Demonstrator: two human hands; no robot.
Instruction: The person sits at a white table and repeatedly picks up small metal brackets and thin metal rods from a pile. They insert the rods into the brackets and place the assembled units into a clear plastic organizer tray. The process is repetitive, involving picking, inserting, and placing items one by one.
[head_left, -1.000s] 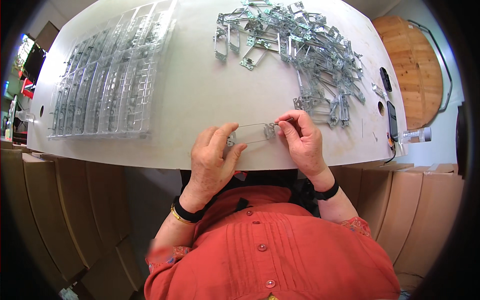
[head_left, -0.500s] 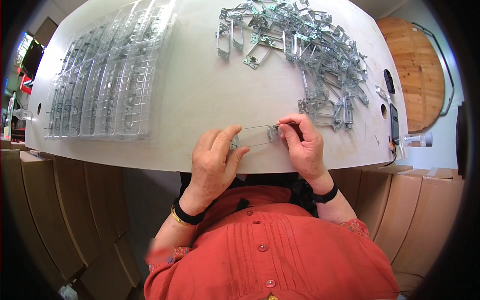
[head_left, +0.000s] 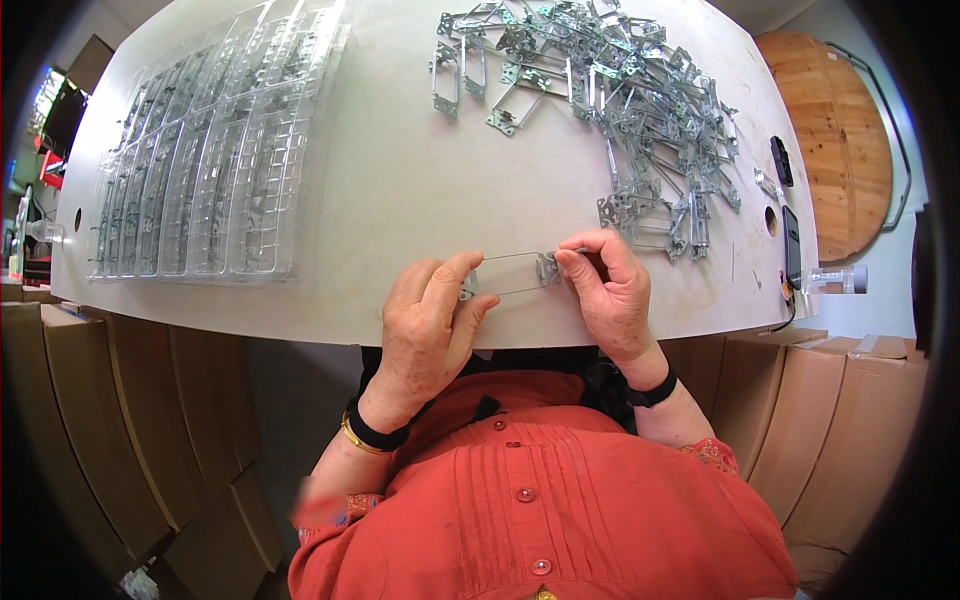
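Observation:
Between my two hands, over the table's near edge, is a metal bracket frame point(head_left: 545, 268): small punched end plates joined by two thin rods. My left hand point(head_left: 425, 315) grips its left end plate between thumb and fingers. At the other end, my right hand point(head_left: 612, 290) is closed in a pinch by the right plate; its fingertips hide part of what they hold. A large heap of similar metal frames point(head_left: 660, 130) lies tangled beyond my right hand. To the left stand clear plastic trays point(head_left: 285, 220) with metal frames in their long compartments.
The white table point(head_left: 400, 170) curves around in front of me. At its right edge lie a black phone-like device point(head_left: 790, 245), a small black object point(head_left: 780, 162) and a clear bottle point(head_left: 838, 280). Cardboard boxes point(head_left: 140, 400) stand below on both sides. A round wooden board point(head_left: 840, 145) leans at right.
Both hands keep their hold on the frame and have barely moved. My right fingertips have shifted very slightly; the heap and trays stay the same.

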